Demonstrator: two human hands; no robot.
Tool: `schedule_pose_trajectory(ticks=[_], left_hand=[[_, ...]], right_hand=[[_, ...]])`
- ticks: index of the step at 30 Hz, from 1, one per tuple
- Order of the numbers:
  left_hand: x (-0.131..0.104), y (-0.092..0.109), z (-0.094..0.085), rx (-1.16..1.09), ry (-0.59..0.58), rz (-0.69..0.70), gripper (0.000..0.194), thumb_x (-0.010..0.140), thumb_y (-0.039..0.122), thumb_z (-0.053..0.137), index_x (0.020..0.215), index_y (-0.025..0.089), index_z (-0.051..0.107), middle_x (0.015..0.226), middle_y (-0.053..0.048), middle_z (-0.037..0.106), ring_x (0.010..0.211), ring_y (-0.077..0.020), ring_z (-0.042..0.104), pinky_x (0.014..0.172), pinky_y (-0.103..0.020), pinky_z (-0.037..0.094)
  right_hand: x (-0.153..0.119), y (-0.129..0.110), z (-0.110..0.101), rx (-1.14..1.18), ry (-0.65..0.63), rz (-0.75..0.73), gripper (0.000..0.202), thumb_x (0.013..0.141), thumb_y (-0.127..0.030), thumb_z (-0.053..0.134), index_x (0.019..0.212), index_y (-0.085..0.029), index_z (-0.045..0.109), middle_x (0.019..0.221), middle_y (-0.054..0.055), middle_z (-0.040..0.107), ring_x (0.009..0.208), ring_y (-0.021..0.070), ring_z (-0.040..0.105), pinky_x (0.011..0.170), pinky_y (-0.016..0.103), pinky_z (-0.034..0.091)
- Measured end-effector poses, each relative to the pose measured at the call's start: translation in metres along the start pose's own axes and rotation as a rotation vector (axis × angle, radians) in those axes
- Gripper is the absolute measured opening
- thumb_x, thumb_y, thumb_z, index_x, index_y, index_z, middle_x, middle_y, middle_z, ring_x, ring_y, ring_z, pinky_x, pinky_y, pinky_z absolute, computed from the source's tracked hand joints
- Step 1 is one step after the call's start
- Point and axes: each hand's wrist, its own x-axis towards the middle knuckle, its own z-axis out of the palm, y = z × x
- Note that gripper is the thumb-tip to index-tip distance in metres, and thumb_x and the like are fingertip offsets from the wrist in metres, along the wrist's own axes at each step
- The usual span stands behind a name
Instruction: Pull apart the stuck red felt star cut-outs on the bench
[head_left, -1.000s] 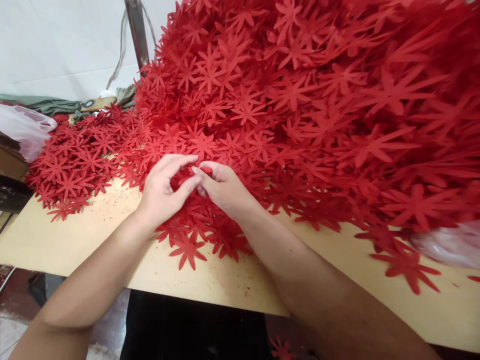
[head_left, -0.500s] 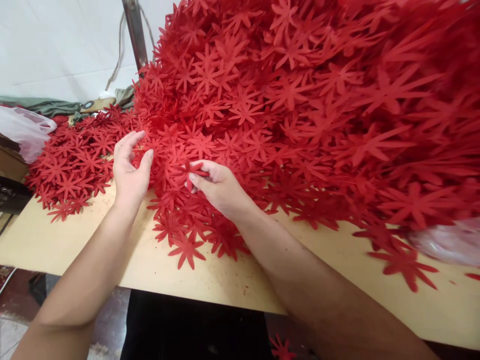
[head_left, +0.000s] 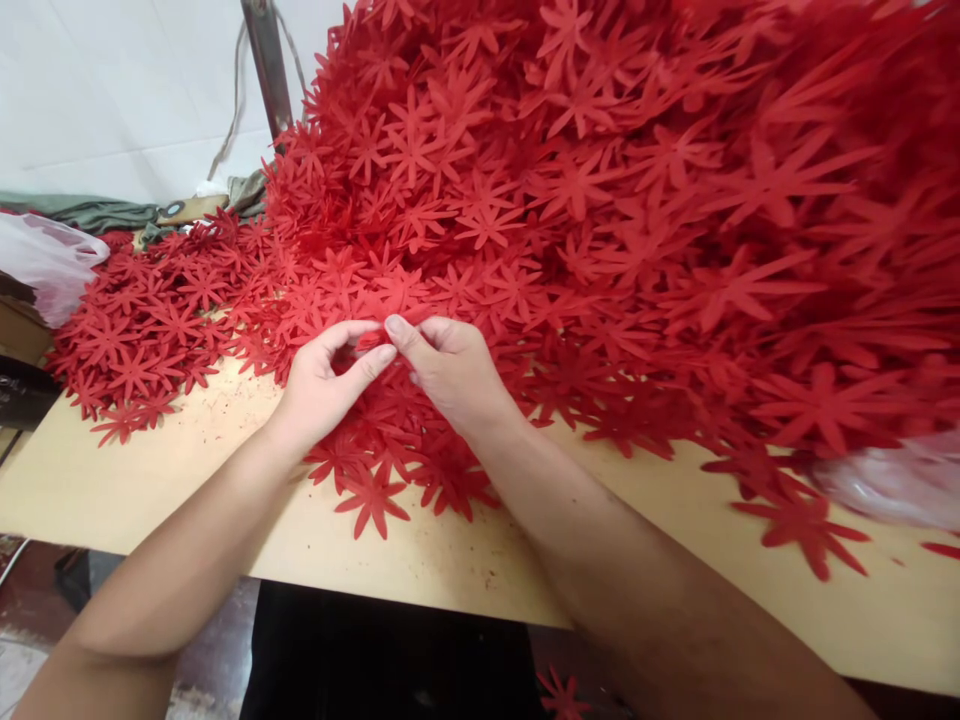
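In the head view, my left hand (head_left: 326,380) and my right hand (head_left: 450,370) meet at their fingertips in front of a large heap of red flower-shaped cutouts (head_left: 495,220). My right thumb and fingers pinch a red cutout. The left thumb and index finger close around its left side, where a bit of red shows between them. Most of the held piece blends with the red heap behind it. Loose red cutouts (head_left: 373,502) lie on the table just below my hands.
A smaller pile of red cutouts (head_left: 135,340) spreads at the left of the wooden table (head_left: 375,580). Beyond it are a plastic bag (head_left: 49,260) and green cloth (head_left: 90,213). A metal post (head_left: 268,70) stands behind. Another plastic bag (head_left: 900,480) lies at the right.
My left hand has moved right and down from beside the heap to meet my right hand, its fingers closing at the cutout. My right hand still pinches the cutout.
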Motion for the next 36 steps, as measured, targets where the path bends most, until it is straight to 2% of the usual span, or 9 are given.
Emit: schedule_pose_trajectory(ticks=[4,7,12,16,18,22,26,32,36], left_hand=[[0.007,-0.003,-0.005,-0.183,0.092,-0.056,0.03,0.065,0.038,0.076,0.077,0.019,0.057,0.071,0.003,0.065,0.065,-0.0082,0.06,0.069,-0.023,0.051],[0.015,-0.003,-0.014,-0.342,0.202,-0.069,0.036,0.059,0.034,0.081,0.073,0.019,0.052,0.065,0.005,0.064,0.059,-0.0069,0.06,0.064,-0.02,0.051],[0.019,0.001,-0.019,-0.486,0.229,-0.079,0.042,0.044,0.028,0.088,0.075,0.017,0.061,0.063,0.006,0.067,0.056,-0.0061,0.061,0.059,-0.017,0.049],[0.015,0.006,-0.014,-0.447,0.15,-0.118,0.031,0.049,0.03,0.086,0.067,0.014,0.067,0.06,0.004,0.067,0.054,-0.0041,0.058,0.058,-0.015,0.047],[0.012,0.008,-0.011,-0.438,0.136,-0.151,0.031,0.048,0.031,0.086,0.065,0.014,0.067,0.057,0.004,0.065,0.052,-0.0039,0.056,0.057,-0.015,0.047],[0.011,0.011,-0.009,-0.399,0.1,-0.174,0.03,0.048,0.03,0.085,0.063,0.013,0.065,0.052,0.004,0.062,0.049,-0.0038,0.053,0.053,-0.015,0.045],[0.009,0.012,-0.006,-0.347,0.059,-0.171,0.026,0.054,0.026,0.082,0.064,0.013,0.062,0.054,0.004,0.061,0.049,-0.0041,0.052,0.053,-0.016,0.044],[0.004,0.01,0.0,-0.163,0.036,-0.172,0.018,0.066,0.02,0.071,0.061,0.015,0.054,0.053,0.006,0.055,0.051,-0.0043,0.048,0.053,-0.016,0.04],[0.004,0.009,-0.001,-0.053,0.018,-0.159,0.018,0.069,0.021,0.067,0.061,0.016,0.051,0.054,0.006,0.051,0.052,-0.0049,0.044,0.053,-0.017,0.037]], right_hand=[[-0.001,0.002,0.003,0.058,-0.138,-0.04,0.056,0.073,-0.072,0.049,0.054,-0.021,0.035,0.047,-0.006,0.035,0.046,0.0056,0.033,0.047,0.024,0.029],[0.001,0.005,0.003,0.055,-0.192,-0.049,0.043,0.079,-0.059,0.053,0.063,-0.02,0.044,0.05,-0.006,0.038,0.048,0.0064,0.036,0.05,0.023,0.032],[0.006,0.007,-0.001,0.04,-0.079,-0.058,0.031,0.077,-0.044,0.062,0.064,-0.018,0.051,0.055,-0.006,0.042,0.052,0.0065,0.038,0.054,0.024,0.033],[0.007,0.007,-0.004,-0.016,-0.024,-0.095,0.048,0.078,-0.055,0.056,0.052,-0.02,0.037,0.05,-0.006,0.029,0.049,0.0059,0.027,0.049,0.024,0.026],[0.008,0.011,-0.005,-0.047,0.016,-0.128,0.051,0.075,-0.061,0.056,0.053,-0.02,0.038,0.052,-0.005,0.032,0.051,0.0068,0.031,0.051,0.025,0.03],[0.012,0.019,-0.005,-0.034,0.143,-0.215,0.053,0.069,-0.071,0.054,0.08,-0.019,0.06,0.086,0.004,0.062,0.083,0.0152,0.057,0.079,0.032,0.047],[0.009,0.014,-0.005,0.001,0.11,-0.239,0.053,0.072,-0.07,0.053,0.089,-0.021,0.065,0.101,0.006,0.066,0.104,0.0184,0.058,0.1,0.038,0.041],[0.0,-0.003,-0.001,0.211,-0.131,-0.124,0.049,0.064,-0.067,0.063,0.069,-0.019,0.056,0.066,-0.003,0.058,0.064,0.0084,0.055,0.064,0.024,0.05],[0.002,-0.002,-0.001,0.259,-0.166,-0.102,0.044,0.06,-0.058,0.073,0.067,-0.019,0.054,0.064,-0.005,0.056,0.061,0.0066,0.053,0.063,0.022,0.05]])
